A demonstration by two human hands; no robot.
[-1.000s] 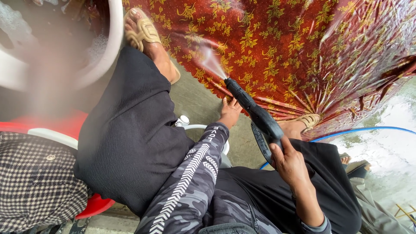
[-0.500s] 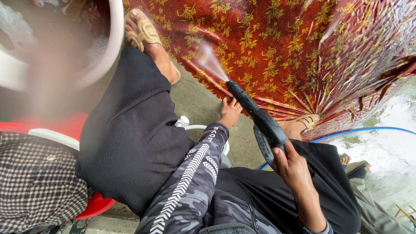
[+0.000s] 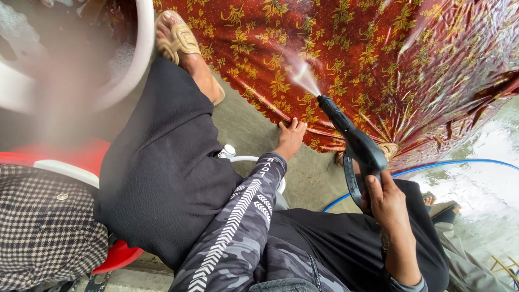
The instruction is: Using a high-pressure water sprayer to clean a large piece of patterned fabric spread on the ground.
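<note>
One spray gun (image 3: 354, 143) in right-hand (image 3: 385, 200) grip.

Wore a grey camo sleeve (image 3: 238, 227) with white chevron stripes; baggy black trousers (image 3: 162, 162); tan strappy sandal (image 3: 175, 38) too.

Only one package shows: a small bottle (image 3: 227, 151) with a white cap, standing low between the black trouser leg (image 3: 162, 178) and the camouflage sleeve (image 3: 243, 216), mostly hidden. No labels, signs or screens can be made out.
</note>
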